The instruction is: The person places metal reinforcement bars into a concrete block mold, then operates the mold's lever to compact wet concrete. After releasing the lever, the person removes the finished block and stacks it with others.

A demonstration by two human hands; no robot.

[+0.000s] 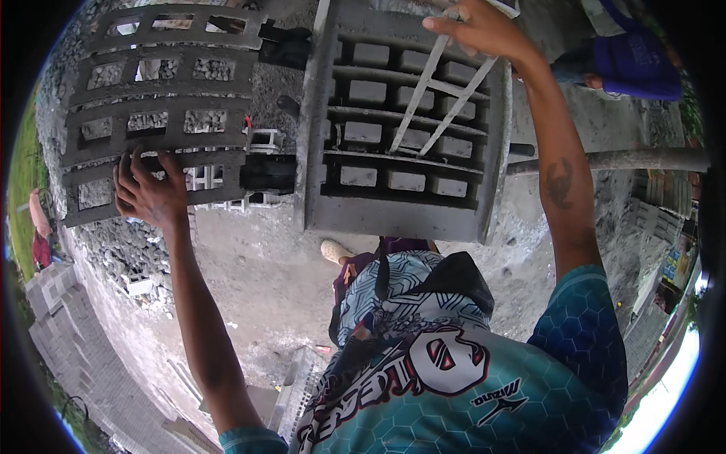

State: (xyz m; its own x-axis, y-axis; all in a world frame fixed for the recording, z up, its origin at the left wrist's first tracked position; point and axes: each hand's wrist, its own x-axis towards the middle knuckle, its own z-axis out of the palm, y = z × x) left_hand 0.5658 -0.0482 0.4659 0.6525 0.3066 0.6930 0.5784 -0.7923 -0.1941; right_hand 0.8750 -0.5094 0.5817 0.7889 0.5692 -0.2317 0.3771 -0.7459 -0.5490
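1. Near the top edge, right of centre, the right hand (484, 30) is closed around the upper end of a pale two-pronged tool (420, 91), thumb along one side.
2. The tool slants down to the left, its two long bars joined by a short crosspiece; the lower tips end among the grey blocks (360, 132).
3. Those blocks show their flat tops in rows inside a large grey metal box (393, 219), with thin strips running between the rows.
4. Left of the box, the left hand (153, 189) is half open, fingers spread and bent over the lowest bars of a dark grid frame (155, 97); whether it grips or only rests there, I cannot tell.
5. Through the frame's square openings, grey gravel (132, 250) shows, and more lies below it.
6. On the ground, a pale shoe (333, 251) shows just below the box.
7. To the right, a long pipe (605, 160) runs out from beside the box, and a person in a purple top (635, 64) is above it.
8. At lower left, grey blocks are piled in a large stack (83, 340).
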